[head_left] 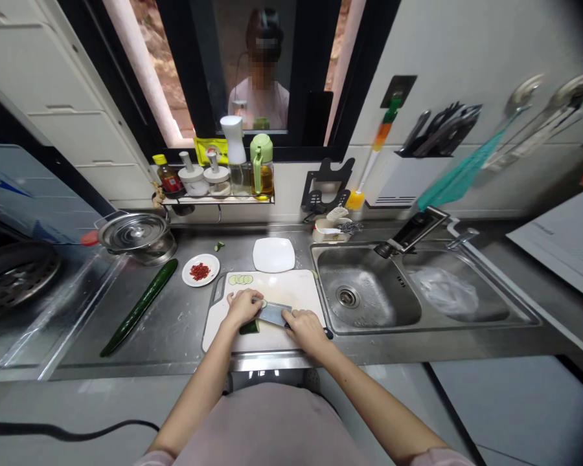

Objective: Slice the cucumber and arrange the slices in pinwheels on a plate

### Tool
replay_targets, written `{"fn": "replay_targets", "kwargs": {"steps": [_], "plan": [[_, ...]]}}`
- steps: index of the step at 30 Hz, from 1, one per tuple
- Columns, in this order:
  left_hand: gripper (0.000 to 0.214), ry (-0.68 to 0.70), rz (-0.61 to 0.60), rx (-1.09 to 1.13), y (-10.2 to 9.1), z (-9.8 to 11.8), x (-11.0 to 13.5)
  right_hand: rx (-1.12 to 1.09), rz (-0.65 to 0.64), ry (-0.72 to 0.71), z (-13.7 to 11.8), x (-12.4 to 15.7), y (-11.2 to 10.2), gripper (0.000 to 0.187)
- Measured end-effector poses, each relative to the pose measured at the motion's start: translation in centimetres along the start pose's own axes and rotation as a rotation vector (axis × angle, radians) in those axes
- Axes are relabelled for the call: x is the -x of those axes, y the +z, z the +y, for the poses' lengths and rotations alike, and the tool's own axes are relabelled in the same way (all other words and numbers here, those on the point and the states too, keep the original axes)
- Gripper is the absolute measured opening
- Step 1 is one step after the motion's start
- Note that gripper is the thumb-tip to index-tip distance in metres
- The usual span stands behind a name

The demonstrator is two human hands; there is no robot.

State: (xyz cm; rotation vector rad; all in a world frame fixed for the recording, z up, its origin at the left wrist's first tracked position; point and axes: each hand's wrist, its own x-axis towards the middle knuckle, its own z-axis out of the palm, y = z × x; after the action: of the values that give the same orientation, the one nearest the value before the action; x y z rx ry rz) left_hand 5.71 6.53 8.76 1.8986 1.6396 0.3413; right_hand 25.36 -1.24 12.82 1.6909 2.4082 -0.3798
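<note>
My right hand [307,331] is wrapped round the handle of a kitchen knife [276,314], whose broad blade lies low over the white cutting board [296,285]. At the blade's left end, the bent fingers of my left hand [245,306] are closed on a small pale cucumber slice [264,303], partly covered by the fingertips. Just below the blade lies a dark green cucumber piece [250,327]. Several thin, round cucumber slices [241,279] overlap in a row at the board's upper left. A whole cucumber [140,307] rests on the steel counter to the left.
Behind the board sits a white square plate [274,254]; left of it is a small plate [186,272] of chopped red bits [199,272]. A lidded pot [138,239] stands farther left. The double sink [369,304] borders the board's right. Seasoning containers fill a wall shelf [218,200].
</note>
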Motion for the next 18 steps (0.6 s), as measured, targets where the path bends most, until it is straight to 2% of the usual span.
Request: {"fn": "replay_targets", "kwargs": {"steps": [6,12,18], "plan": [[0.014,-0.005,-0.021,0.068,-0.5,0.4,-0.1,0.001,-0.01,-0.003,0.0,0.0,0.0,0.033],[0.012,0.0,0.052,0.122,-0.4,0.4,-0.3,0.025,-0.014,0.009,0.3,-0.2,0.5,0.033],[0.014,-0.142,0.145,0.161,-0.2,-0.6,-1.2,0.017,-0.048,0.078,1.2,0.4,1.1,0.033]]}}
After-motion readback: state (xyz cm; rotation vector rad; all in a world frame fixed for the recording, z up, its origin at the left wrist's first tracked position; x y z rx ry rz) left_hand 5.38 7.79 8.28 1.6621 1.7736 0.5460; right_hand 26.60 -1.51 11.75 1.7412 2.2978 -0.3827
